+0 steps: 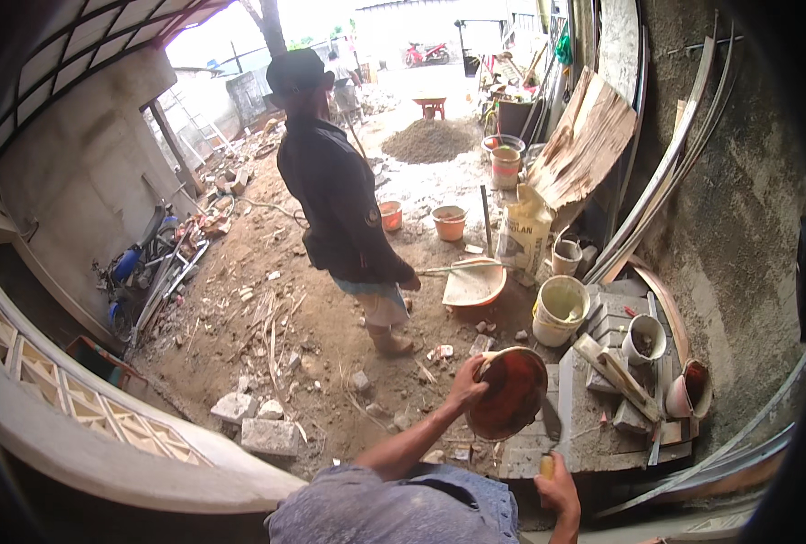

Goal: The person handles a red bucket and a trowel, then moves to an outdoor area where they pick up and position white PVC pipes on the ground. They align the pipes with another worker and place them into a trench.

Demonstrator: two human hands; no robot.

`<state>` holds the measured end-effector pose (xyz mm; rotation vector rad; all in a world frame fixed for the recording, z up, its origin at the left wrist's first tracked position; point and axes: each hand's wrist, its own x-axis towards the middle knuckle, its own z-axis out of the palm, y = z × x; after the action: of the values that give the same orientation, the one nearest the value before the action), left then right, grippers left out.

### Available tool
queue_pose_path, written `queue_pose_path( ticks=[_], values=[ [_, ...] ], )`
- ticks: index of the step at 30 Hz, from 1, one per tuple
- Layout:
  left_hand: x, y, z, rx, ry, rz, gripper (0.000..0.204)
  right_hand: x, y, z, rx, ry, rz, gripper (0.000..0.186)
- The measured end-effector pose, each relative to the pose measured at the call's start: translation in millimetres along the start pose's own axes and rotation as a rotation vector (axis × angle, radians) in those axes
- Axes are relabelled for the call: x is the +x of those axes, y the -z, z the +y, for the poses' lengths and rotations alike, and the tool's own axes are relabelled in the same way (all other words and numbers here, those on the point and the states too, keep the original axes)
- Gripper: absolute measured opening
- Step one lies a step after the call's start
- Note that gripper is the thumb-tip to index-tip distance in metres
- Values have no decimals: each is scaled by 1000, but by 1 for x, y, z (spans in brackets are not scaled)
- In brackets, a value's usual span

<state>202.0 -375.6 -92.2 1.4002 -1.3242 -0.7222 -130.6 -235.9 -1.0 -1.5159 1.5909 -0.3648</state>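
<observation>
My left hand is closed on the rim of a round bucket, which is tilted so that its reddish-brown inside shows. A trowel with a yellowish wooden handle is in my right hand, fingers wrapped round the grip. Its grey blade points away from me, close beside the bucket's right side. Below both hands lies a low platform of boards. What the bucket holds, if anything, I cannot make out.
A person in dark clothes stands ahead, near a shallow mortar tub. Right of it are a cream bucket, a sack, grey blocks and a small pail. Broken blocks litter the dirt at left. Farther off rises a sand pile.
</observation>
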Motion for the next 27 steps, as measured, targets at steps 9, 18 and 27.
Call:
queue_pose_path(
  ticks=[9, 18, 27],
  values=[
    [-8, 109, -21, -504, 161, 48, 77, 72, -96, -102, 319, 3, -300, 65],
    [-3, 155, 3, -368, 154, 116, 63, 91, -122, -126, 107, 48, -302, 64],
    [24, 146, 43, -401, 185, -5, 65, 122, -100, -121, 599, -136, -57, 39]
  ],
)
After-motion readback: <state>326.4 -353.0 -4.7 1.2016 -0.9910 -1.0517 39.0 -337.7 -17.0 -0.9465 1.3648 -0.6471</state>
